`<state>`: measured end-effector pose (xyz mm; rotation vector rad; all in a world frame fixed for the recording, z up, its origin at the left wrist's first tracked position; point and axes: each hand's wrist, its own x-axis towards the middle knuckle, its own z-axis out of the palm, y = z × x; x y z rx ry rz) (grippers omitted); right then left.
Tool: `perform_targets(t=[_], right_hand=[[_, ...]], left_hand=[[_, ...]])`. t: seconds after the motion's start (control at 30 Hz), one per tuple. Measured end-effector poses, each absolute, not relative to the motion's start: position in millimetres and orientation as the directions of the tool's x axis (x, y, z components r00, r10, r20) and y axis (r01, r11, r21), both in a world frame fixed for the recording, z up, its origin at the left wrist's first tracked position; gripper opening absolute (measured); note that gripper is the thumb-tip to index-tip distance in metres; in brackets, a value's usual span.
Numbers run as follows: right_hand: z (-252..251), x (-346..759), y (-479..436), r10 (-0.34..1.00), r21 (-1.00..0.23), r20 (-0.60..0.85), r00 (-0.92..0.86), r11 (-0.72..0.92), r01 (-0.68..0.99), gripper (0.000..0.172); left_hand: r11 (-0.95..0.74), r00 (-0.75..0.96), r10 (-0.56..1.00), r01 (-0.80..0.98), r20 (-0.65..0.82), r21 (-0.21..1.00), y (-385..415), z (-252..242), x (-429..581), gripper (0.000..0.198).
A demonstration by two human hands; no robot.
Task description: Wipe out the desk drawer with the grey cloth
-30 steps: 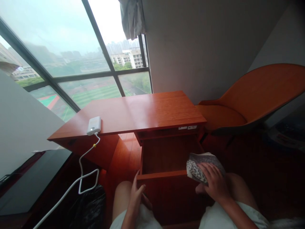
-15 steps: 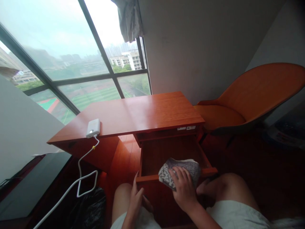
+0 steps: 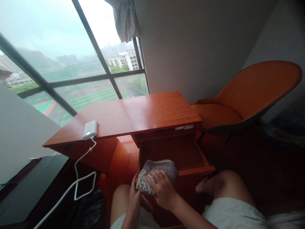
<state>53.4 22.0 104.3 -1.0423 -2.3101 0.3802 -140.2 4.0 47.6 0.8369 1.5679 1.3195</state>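
A patterned grey-and-white fabric pouch (image 3: 145, 184) with a pale zip edge is in my right hand (image 3: 164, 190), whose fingers wrap over its top. The pouch hangs over the left part of the front board of a pulled-out wooden drawer (image 3: 195, 171). My left hand (image 3: 134, 194) is closed at the left front corner of the drawer, its fingers along the outer side. The pouch's left corner meets my left thumb; whether that hand also grips the pouch I cannot tell.
Above the drawer lies a reddish wooden desk (image 3: 143, 109), carrying a white power bank (image 3: 90, 128) with a white cable (image 3: 78, 179). An orange chair (image 3: 257, 95) stands at the right. A window fills the left back, and a black plastic bag (image 3: 89, 210) sits low at the left.
My right hand has carried the pouch left along the drawer front, up to my left hand. My left hand stays at the drawer corner. The view has shifted slightly.
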Motion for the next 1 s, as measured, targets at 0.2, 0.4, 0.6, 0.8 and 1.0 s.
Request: perform_targets(t=[0.2,0.4,0.6,0.8,1.0], right_hand=[[83,158,15,0.84,-0.305,0.408,-0.358,0.495,0.814,0.059],[68,232,26,0.85,-0.257,0.505,-0.147,0.311,0.915,0.06],[56,234,43,0.782,-0.342,0.612,0.117,0.128,0.931,0.057],[40,247,63,0.695,-0.689,0.518,0.499,-0.006,0.724,0.046],[13,274,69,0.612,-0.923,-0.253,0.75,-0.384,0.001,0.03]], left_hand=[[0.206,-0.38,0.899,-0.077,-0.22,0.976,-1,60,-134,0.056],[0.244,-0.416,0.875,-0.061,-0.247,0.968,9,59,-139,0.055],[0.257,-0.428,0.868,-0.045,-0.251,0.965,26,54,-141,0.048],[0.24,-0.448,0.857,-0.09,-0.254,0.967,58,41,-145,0.044],[0.18,-0.444,0.876,-0.056,-0.186,0.982,71,39,-143,0.047]])
